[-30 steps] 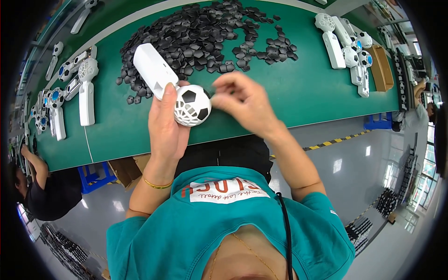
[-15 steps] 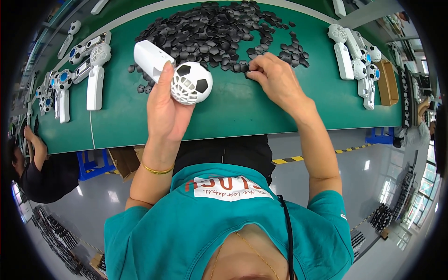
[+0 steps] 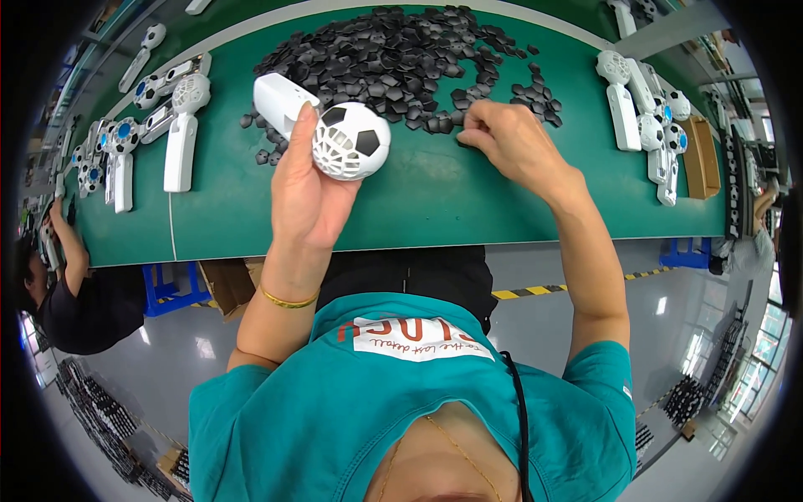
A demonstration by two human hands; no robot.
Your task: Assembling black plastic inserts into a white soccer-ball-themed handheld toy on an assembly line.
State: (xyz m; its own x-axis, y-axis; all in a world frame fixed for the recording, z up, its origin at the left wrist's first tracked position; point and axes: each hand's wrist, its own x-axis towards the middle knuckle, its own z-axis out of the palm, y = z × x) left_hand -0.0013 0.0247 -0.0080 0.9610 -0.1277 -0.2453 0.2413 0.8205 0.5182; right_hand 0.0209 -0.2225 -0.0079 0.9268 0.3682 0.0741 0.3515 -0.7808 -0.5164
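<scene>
My left hand (image 3: 311, 188) is wrapped round a white handheld fan (image 3: 351, 161) whose round head looks like a football. The fan's grille faces me, black pentagon patches sit on the ball, and its white handle (image 3: 283, 102) points up and left. At the near right edge of a large pile of black pentagon pieces (image 3: 376, 63), my right hand (image 3: 517, 149) is closed in a pinch just above the green table. A dark bit of one pentagon piece shows under its fingertips; the fingers hide most of it.
More football fans (image 3: 181, 138) lie on the left of the green table (image 3: 418, 205), and others (image 3: 621, 109) on the right beside an open cardboard box (image 3: 701, 159). A co-worker (image 3: 88, 293) sits at the far left near a blue stool (image 3: 171, 289).
My right hand has drawn slightly back from the pile with the dark piece at its fingertips. The left hand still holds the fan, about as before. The whole view has shifted a little.
</scene>
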